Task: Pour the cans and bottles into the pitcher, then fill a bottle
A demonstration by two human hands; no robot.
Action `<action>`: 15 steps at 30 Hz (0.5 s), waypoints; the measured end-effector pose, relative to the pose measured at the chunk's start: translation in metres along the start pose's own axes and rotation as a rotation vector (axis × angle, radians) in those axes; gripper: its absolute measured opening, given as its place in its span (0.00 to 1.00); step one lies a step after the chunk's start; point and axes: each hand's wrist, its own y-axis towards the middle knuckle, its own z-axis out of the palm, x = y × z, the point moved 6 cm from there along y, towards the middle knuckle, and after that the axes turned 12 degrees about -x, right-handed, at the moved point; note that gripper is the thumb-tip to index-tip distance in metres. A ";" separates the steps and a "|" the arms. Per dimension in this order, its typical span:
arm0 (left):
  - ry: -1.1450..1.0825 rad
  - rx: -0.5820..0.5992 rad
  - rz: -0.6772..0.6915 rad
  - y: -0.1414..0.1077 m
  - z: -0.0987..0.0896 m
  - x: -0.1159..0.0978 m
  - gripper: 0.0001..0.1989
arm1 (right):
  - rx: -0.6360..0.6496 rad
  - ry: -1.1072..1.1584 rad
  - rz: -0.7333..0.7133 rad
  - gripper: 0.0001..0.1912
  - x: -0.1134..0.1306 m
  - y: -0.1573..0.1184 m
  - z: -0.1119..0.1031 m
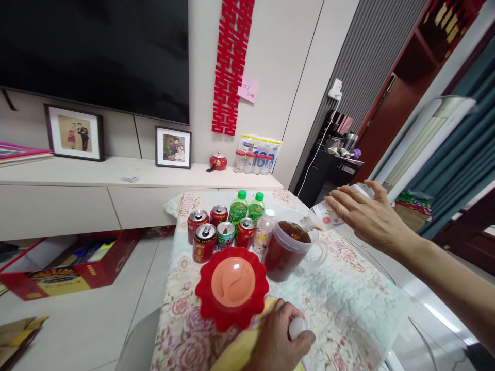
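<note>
My right hand (358, 214) grips a clear plastic bottle (322, 216) with a label, tipped so its mouth is over the rim of a clear pitcher (284, 257). Dark reddish-brown liquid nearly fills the pitcher, whose handle faces right. Low in the view, my left hand (274, 340) is closed around a white bottle cap (297, 327), held between thumb and fingers. Under that hand lies a yellow cloth (232, 355). Just beyond it stands a red scalloped dish (209, 304) with an orange round piece (233, 282) in its middle.
Behind the dish stand several cans (204, 243), two green-capped bottles (238, 208) and a white-capped bottle (264, 232). A floral cloth covers the table (181, 330). Small red-lidded jars (248, 163) and framed photos (173, 148) line the white cabinet (147, 178). An open red box (96, 268) sits on the floor.
</note>
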 end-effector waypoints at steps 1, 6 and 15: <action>-0.002 0.000 0.002 0.000 0.000 0.000 0.09 | -0.003 0.018 0.005 0.26 0.001 0.002 -0.001; 0.003 0.009 -0.008 0.001 -0.002 -0.001 0.09 | -0.009 0.009 -0.011 0.25 0.004 0.006 -0.004; 0.024 0.023 -0.015 -0.001 -0.004 -0.007 0.09 | -0.031 0.007 -0.021 0.25 0.003 0.003 -0.006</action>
